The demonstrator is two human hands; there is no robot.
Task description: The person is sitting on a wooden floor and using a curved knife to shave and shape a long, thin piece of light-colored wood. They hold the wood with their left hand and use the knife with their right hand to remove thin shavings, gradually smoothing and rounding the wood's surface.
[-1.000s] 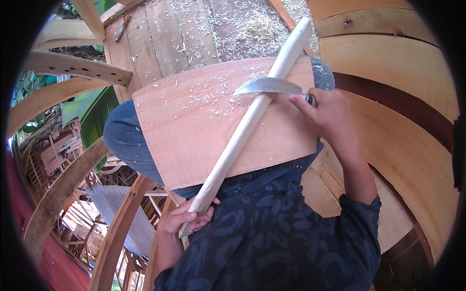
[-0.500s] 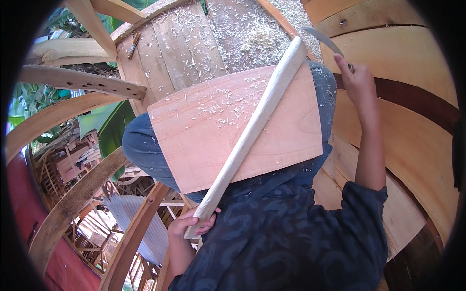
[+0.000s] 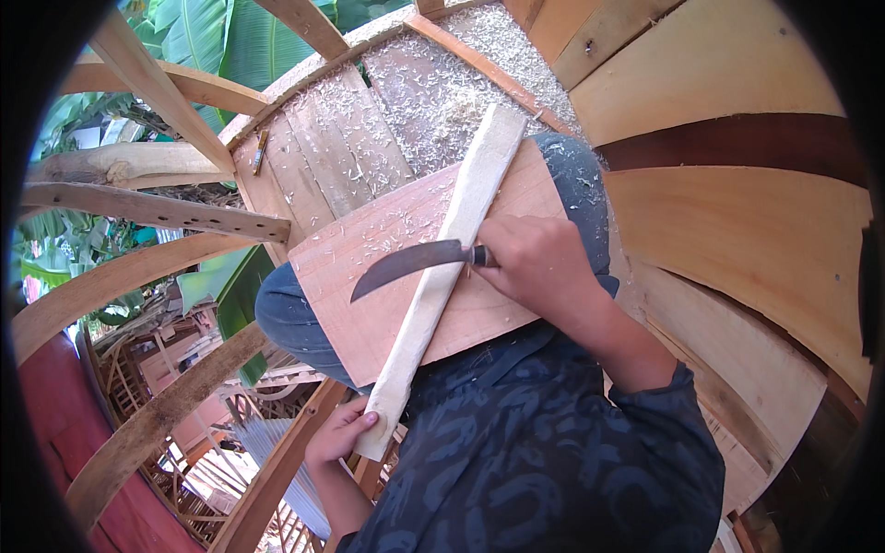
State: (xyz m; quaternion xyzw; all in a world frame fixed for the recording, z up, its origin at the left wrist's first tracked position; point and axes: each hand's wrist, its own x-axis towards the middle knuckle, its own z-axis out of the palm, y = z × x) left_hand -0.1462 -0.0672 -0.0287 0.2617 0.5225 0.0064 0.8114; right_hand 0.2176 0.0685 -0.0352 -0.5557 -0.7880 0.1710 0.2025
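Observation:
A long pale wooden stick [image 3: 431, 300] lies slantwise over a flat wooden board [image 3: 364, 276] on my lap. My left hand [image 3: 343, 431] grips the stick's near end, thumb on top. Closed around a dark handle, my right hand [image 3: 535, 263] holds a curved knife [image 3: 406, 265] over the middle of the stick. Its broad blade crosses above the stick and points left; whether it touches the wood I cannot tell. Thin shavings are scattered on the board's far part.
Wood shavings [image 3: 470, 109] cover the plank floor ahead. A small yellow-and-dark object [image 3: 261, 152] lies on the planks at far left. Curved timber ribs [image 3: 157, 217] stand along the left, with banana leaves beyond. Wide planks [image 3: 737, 212] form the right wall.
My right hand has brought the knife from the far right, beyond the stick's far end, down and left over its middle. The stick's near face looks broader, as if turned; my left hand still grips it.

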